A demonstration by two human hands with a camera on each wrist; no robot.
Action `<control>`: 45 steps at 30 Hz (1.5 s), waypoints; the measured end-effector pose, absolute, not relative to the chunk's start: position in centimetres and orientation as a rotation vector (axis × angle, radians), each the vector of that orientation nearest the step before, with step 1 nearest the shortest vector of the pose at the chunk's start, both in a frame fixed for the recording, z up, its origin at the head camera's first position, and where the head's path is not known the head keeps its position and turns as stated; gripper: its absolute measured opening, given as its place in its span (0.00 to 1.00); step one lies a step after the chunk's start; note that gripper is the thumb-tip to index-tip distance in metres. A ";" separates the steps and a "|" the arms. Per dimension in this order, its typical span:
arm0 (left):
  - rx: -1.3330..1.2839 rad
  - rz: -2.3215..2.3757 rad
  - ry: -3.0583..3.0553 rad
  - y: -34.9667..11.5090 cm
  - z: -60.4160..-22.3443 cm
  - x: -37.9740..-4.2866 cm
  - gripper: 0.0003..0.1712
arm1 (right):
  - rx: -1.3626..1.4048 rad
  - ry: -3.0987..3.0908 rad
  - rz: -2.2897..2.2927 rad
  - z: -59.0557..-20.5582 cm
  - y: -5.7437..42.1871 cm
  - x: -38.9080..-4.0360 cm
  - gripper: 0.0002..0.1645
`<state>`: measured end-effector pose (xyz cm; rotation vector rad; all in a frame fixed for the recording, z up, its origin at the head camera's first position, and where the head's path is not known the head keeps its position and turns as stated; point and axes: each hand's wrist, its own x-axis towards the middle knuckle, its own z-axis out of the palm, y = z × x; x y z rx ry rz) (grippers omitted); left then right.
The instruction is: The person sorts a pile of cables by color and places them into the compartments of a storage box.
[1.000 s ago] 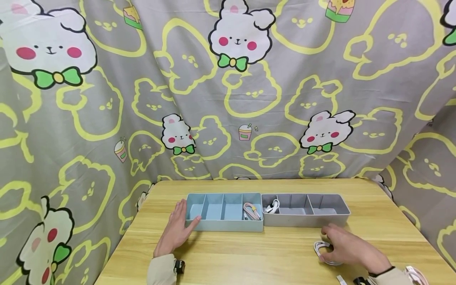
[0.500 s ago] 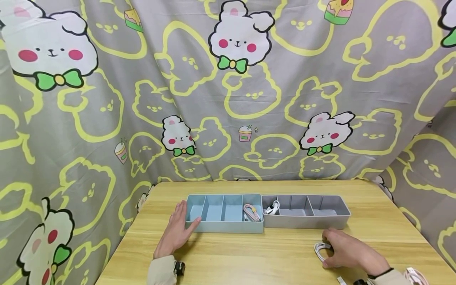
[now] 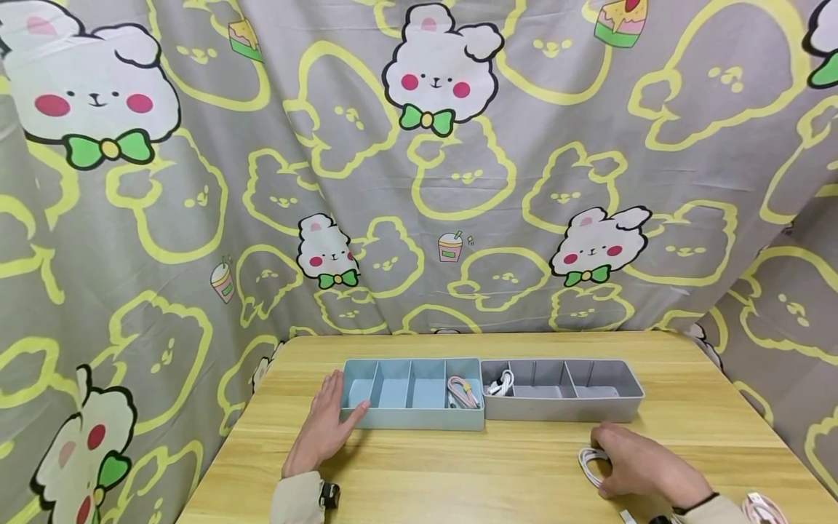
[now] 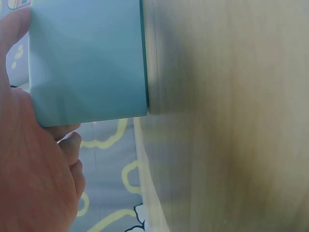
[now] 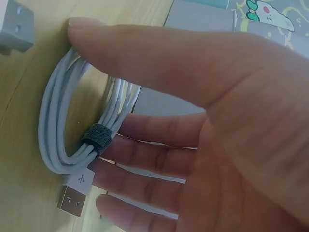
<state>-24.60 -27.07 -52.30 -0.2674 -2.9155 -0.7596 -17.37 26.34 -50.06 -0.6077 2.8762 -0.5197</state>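
Observation:
My left hand (image 3: 322,429) rests against the left end of the light-blue divided box (image 3: 419,418), fingers straight along its end wall and thumb at the front corner. In the left wrist view the blue end wall (image 4: 89,63) lies beside the palm. My right hand (image 3: 644,462) holds a coiled white USB cable (image 3: 587,466) in front of the grey divided box (image 3: 563,411). The right wrist view shows the thumb over the top of the coil (image 5: 50,111) and the fingers along its other side. A dark strap (image 5: 97,137) binds the coil, and a USB-A plug (image 5: 76,191) sticks out below.
A pink-and-white cable (image 3: 461,391) lies in the blue box's right compartment, a white cable (image 3: 503,382) in the grey box's left one. Another plug (image 3: 627,517) and a pink cable (image 3: 764,507) lie near the front right. A patterned curtain (image 3: 419,182) hangs behind the table.
My right hand has shifted slightly toward me, its thumb and fingers closing on the coil, which now looks tilted up. The left hand and both boxes stay in place.

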 end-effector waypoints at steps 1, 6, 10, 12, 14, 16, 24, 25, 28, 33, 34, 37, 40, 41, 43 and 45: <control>-0.267 -0.759 -2.919 -27.1 -52.3 -24.6 0.56 | -0.602 2.874 -0.514 -50.0 26.3 -17.4 0.29; -0.268 -0.755 -2.934 -27.0 -52.2 -24.7 0.56 | -0.579 2.865 -0.504 -49.9 26.2 -17.3 0.29; -0.267 -0.752 -2.937 -27.1 -52.2 -24.7 0.56 | -0.570 2.857 -0.504 -49.9 26.1 -17.2 0.28; -0.264 -0.755 -2.940 -27.1 -52.2 -24.7 0.56 | -0.583 2.861 -0.502 -49.9 26.1 -17.2 0.27; -0.263 -0.754 -2.942 -27.1 -52.2 -24.7 0.56 | -0.608 2.876 -0.494 -50.0 26.2 -17.1 0.26; -0.262 -0.756 -2.936 -27.1 -52.3 -24.7 0.56 | -0.635 2.891 -0.485 -50.1 26.2 -17.1 0.26; -0.265 -0.764 -2.919 -27.0 -52.2 -24.6 0.55 | -0.678 2.940 -0.433 -50.2 26.3 -16.9 0.25; -0.266 -0.763 -2.917 -27.0 -52.2 -24.6 0.55 | -0.675 2.939 -0.431 -50.2 26.3 -16.9 0.25; -0.270 -0.761 -2.915 -27.0 -52.2 -24.6 0.55 | -0.659 2.937 -0.422 -50.2 26.3 -16.9 0.25; -0.274 -0.763 -2.925 -27.0 -52.2 -24.6 0.56 | -0.634 2.928 -0.424 -50.1 26.4 -16.9 0.25; -0.273 -0.764 -2.928 -27.1 -52.2 -24.7 0.56 | -0.630 2.926 -0.425 -50.1 26.5 -16.9 0.24; -0.269 -0.760 -2.933 -27.0 -52.2 -24.6 0.56 | -0.619 2.919 -0.431 -49.9 26.5 -16.9 0.25; -0.263 -0.758 -2.936 -27.0 -52.2 -24.6 0.56 | -0.633 2.918 -0.436 -49.8 26.6 -16.9 0.24; -0.262 -0.758 -2.934 -27.0 -52.2 -24.6 0.56 | -0.641 2.920 -0.439 -49.8 26.6 -16.9 0.24; -0.260 -0.760 -2.930 -27.0 -52.2 -24.6 0.56 | -0.662 2.930 -0.438 -49.7 26.7 -16.9 0.23; -0.254 -0.765 -2.933 -27.0 -52.2 -24.6 0.57 | -0.689 2.946 -0.434 -49.6 26.8 -16.9 0.23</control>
